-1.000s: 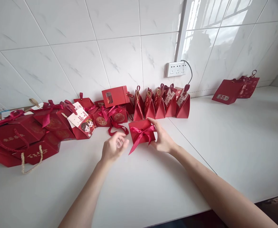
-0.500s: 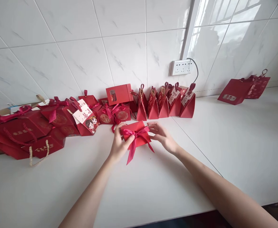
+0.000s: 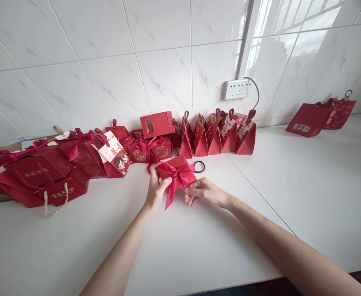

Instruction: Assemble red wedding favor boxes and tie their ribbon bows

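Note:
A small red gift box (image 3: 175,161) sits on the white counter in front of me, with a dark pink ribbon (image 3: 176,172) tied in a bow on it. My left hand (image 3: 156,187) grips the box by its left side, thumb at the near edge. At the box's right front corner, my right hand (image 3: 203,192) pinches the right tail of the ribbon between thumb and fingers. The ribbon's other tail hangs down the front. Just beyond my right hand a black hair tie (image 3: 199,166) lies on the counter.
Several upright triangular red boxes (image 3: 229,137) line the tiled wall behind the gift box. Piled red gift boxes and bags (image 3: 41,172) fill the left. Two red bags (image 3: 310,117) stand far right. A white socket strip (image 3: 237,89) with a black cable is on the wall.
My right hand has come down and toward me from the box's right side and has taken hold of the ribbon's tail. The black hair tie now shows. My left hand stays on the box.

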`<state>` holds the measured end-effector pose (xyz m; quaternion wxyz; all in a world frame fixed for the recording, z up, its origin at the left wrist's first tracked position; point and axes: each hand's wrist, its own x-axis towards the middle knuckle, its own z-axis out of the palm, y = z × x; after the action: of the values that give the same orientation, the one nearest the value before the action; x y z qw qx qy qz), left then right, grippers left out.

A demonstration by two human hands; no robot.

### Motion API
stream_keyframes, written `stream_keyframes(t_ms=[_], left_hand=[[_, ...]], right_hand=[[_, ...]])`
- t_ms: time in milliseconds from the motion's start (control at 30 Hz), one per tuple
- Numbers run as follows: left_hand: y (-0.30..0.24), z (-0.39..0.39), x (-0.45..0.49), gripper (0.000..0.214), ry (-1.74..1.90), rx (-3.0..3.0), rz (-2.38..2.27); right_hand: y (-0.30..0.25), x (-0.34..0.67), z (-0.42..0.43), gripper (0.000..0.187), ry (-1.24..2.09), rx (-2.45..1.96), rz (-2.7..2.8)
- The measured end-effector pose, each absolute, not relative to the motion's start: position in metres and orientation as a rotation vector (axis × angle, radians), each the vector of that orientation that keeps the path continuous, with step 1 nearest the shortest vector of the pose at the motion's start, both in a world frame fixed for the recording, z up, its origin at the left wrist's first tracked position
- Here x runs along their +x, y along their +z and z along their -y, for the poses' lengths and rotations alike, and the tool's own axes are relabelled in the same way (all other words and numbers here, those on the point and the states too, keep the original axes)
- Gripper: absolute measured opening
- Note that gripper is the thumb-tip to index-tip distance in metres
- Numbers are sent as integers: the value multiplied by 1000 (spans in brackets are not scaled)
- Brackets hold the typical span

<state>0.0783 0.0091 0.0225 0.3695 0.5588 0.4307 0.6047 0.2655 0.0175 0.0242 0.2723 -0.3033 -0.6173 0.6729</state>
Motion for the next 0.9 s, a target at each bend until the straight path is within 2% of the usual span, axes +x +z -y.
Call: stream_keyframes(t_ms=[300,433,533,667,833,900], left_hand=[[36,0,92,56,1527,1402,-1269],[32,0,92,57,1508,1408,-1241],[28,-1,92,59,1519,1420,-1218],[25,-2,93,59,1501,1497,-1214],[22,-3,92,64,1631,1679,-1242],[22,-2,93,53,1693,1792,-1232]], right_hand=[[29,273,-21,34,1728,-826,1967],[47,295,-27,50,1686,-951,2106],[55,305,-30,61,1446,-983,1859],[50,296,-29,54,1233,-943,1738],[38,281,-25,45,1374,-831,1681],[37,280,-24,43,1393,-825,1642]])
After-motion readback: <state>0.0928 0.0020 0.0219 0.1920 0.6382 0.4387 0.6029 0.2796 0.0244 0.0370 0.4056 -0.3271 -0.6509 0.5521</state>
